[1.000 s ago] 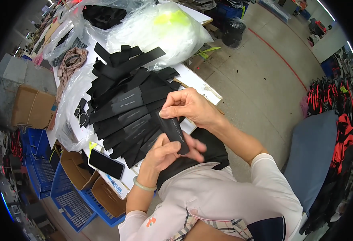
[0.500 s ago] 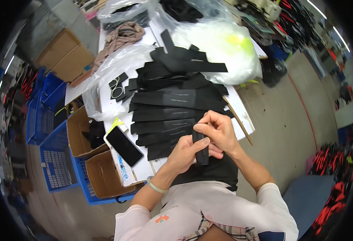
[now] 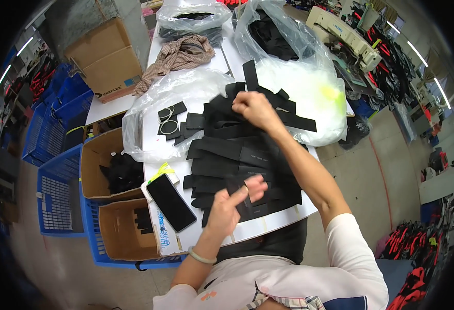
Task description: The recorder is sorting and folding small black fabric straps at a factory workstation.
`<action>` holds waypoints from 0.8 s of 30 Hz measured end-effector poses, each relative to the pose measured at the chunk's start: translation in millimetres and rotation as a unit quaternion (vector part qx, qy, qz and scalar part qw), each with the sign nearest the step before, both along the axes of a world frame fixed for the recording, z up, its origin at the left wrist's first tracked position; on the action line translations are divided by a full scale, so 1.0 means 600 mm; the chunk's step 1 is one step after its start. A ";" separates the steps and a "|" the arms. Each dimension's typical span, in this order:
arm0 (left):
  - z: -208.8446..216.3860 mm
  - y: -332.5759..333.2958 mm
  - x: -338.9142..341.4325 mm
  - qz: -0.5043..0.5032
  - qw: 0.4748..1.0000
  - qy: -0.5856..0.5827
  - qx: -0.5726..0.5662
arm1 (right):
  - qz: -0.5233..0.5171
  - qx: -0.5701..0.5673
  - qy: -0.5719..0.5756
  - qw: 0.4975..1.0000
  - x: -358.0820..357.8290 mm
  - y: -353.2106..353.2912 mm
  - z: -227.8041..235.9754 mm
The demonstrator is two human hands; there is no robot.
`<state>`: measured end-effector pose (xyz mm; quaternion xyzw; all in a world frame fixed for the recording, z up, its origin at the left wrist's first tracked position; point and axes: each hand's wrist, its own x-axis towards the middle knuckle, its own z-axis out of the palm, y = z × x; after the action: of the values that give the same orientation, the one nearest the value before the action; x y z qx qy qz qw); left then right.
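Black fabric strips [image 3: 216, 166] lie fanned across the white table, several with a glossy printed patch. Over their lower right part is my left hand [image 3: 232, 206], its thumb and fingers stretched out and smeared by motion. A blurred dark piece [image 3: 245, 209] shows close beside its fingers; whether they touch it I cannot tell. Farther up, my right hand [image 3: 256, 109] reaches over the heaped black strips [image 3: 222, 113], fingers curled and closed. The fingertips are at the strips, and what they pinch is hidden.
A phone [image 3: 171, 202] lies at the table's near left edge. Left of it stand cardboard boxes [image 3: 114, 227] and blue crates [image 3: 56, 199]. Clear plastic bags [image 3: 294, 98] sit at the back right, a checked cloth [image 3: 178, 58] at the back left. Farther off is a sewing machine [image 3: 341, 33].
Both hands were together at the table's near edge on a dark folded strip. They have parted: my right hand moved far up the pile, my left loosened its fingers. The view has shifted.
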<state>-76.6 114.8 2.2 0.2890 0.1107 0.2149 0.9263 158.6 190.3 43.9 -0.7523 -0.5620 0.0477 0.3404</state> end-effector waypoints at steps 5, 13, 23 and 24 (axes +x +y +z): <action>0.029 0.078 0.072 0.050 0.983 -0.168 -0.050 | 0.087 0.039 0.091 0.991 -0.021 -0.097 0.108; -0.021 0.106 0.184 0.086 0.857 0.113 0.495 | 0.006 0.312 0.537 0.784 -0.016 -0.099 0.028; -0.026 0.103 0.185 0.166 0.833 0.112 0.516 | -0.038 0.329 0.510 0.793 0.066 -0.216 0.119; 0.010 0.087 0.181 0.084 0.933 0.058 0.345 | -0.042 0.283 0.539 0.792 0.057 -0.253 0.114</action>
<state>32.1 167.3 8.3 0.5920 0.1067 0.2994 0.7406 192.6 38.2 112.2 -0.4975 -0.2433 0.2695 0.7878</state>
